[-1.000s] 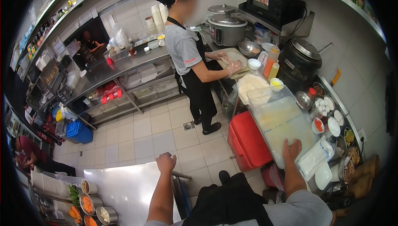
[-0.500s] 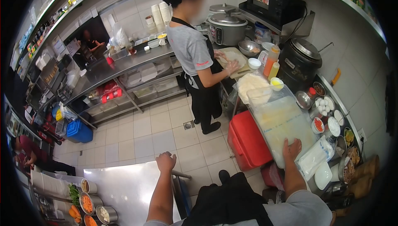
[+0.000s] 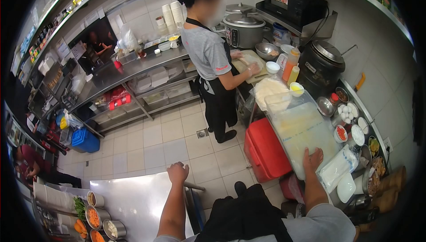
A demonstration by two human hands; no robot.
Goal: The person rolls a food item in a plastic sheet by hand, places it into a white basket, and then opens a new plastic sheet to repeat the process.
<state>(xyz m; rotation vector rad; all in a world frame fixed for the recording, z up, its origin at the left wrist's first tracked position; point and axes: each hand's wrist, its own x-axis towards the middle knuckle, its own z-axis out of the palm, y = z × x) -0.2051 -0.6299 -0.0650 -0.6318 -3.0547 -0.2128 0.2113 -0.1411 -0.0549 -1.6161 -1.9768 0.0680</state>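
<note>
My left hand (image 3: 177,172) rests curled on the far edge of a steel counter (image 3: 133,202) in front of me. My right hand (image 3: 312,160) lies flat, fingers spread, on the near end of a large clear plastic tub (image 3: 297,128) with a pale lid. Neither hand holds anything. Past the tub a co-worker (image 3: 212,60) in a grey shirt, black apron and black cap presses both gloved hands on dough on a cutting board (image 3: 250,64).
A red cooler (image 3: 265,151) stands on the floor beside the tub. Bowls, eggs (image 3: 345,113) and sauce cups line the right counter, with squeeze bottles (image 3: 290,66), rice cookers (image 3: 242,29), a black pot (image 3: 320,66) and a microwave (image 3: 293,4). Metal tubs of vegetables (image 3: 91,217) sit lower left.
The co-worker has turned further toward the cutting board and stepped slightly right. My own hands have not moved.
</note>
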